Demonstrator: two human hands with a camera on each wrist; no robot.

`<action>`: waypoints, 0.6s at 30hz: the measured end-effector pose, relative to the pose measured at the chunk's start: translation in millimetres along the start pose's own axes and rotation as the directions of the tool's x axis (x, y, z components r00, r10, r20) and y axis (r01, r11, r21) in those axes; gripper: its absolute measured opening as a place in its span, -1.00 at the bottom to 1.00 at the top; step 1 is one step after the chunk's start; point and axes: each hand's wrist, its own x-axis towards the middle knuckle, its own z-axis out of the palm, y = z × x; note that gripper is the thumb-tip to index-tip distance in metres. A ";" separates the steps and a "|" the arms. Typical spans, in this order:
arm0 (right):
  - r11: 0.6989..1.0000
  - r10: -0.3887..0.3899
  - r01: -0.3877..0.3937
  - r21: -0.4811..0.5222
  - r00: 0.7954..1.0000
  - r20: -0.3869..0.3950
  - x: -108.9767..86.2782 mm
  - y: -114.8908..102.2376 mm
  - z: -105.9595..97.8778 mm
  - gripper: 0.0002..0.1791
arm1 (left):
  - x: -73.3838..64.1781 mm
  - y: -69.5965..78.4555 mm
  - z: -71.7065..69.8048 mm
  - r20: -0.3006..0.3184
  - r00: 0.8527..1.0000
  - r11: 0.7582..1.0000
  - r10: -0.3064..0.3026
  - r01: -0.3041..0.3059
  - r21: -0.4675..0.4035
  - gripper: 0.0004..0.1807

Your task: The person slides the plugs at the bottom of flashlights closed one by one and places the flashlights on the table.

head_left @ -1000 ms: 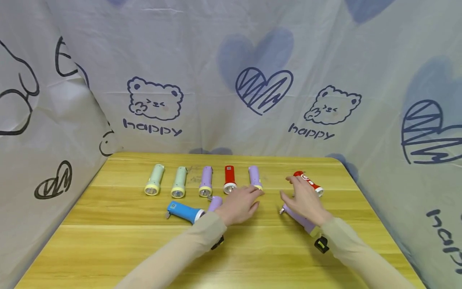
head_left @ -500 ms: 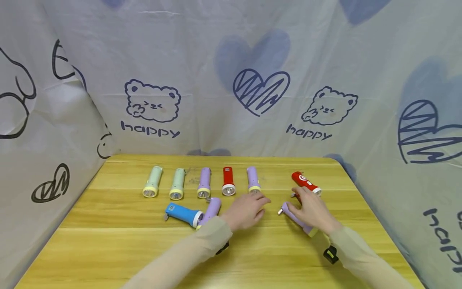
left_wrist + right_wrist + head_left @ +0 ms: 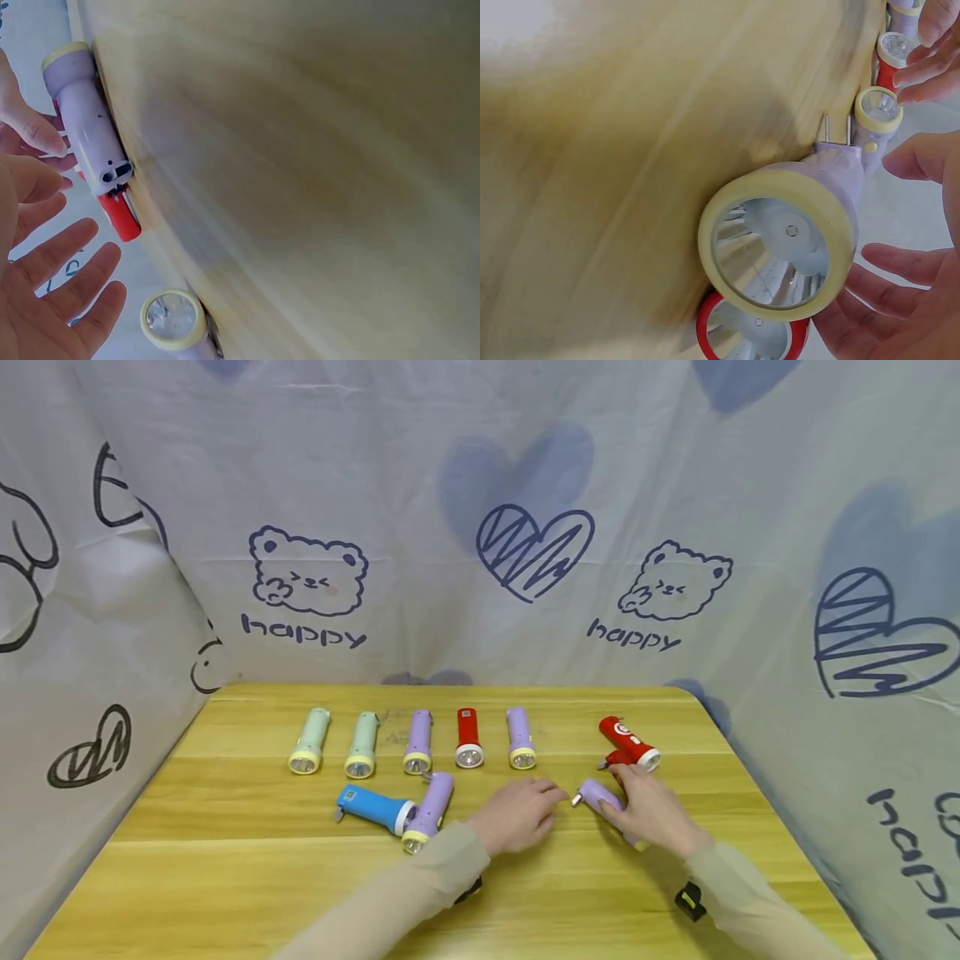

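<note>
My right hand (image 3: 654,810) is spread over a purple flashlight (image 3: 597,795) lying aslant on the table, its two plug prongs sticking out. In the right wrist view its cream-rimmed lens (image 3: 780,240) faces the camera, with fingers (image 3: 889,289) beside the body and the thumb apart from it; whether the fingertips touch it I cannot tell. Left of it hovers my left hand (image 3: 517,817), fingers loose, with nothing in them. Just beyond the right hand lies a red flashlight (image 3: 630,745) with its plug part swung out.
A row of mint, purple and red flashlights (image 3: 468,739) lies along the back. A blue flashlight (image 3: 375,808) and a purple one (image 3: 431,810) lie close together by the left forearm. A printed cloth (image 3: 420,510) hangs behind the wooden table (image 3: 225,877).
My right hand has drawn back from over the red flashlight to the purple one, uncovering the red. My left hand has shifted right and nearer, revealing more of the purple flashlight by its forearm.
</note>
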 end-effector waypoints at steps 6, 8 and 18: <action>1.000 -0.003 0.003 -0.013 1.000 -0.013 -2.2 0.2 3.9 -0.42 | 0.2 4.7 6.5 0.004 1.000 1.000 0.005 -0.005 0.004 -0.61; 1.000 -0.008 0.008 -0.020 1.000 -0.011 -2.5 0.4 5.6 -0.41 | 0.0 5.7 8.0 0.007 1.000 1.000 0.002 -0.002 0.001 -0.61; 0.995 -0.015 0.022 -0.102 0.998 0.065 -3.9 -3.9 7.1 -0.36 | -1.9 8.0 11.4 0.013 1.000 1.000 0.003 -0.003 -0.003 -0.60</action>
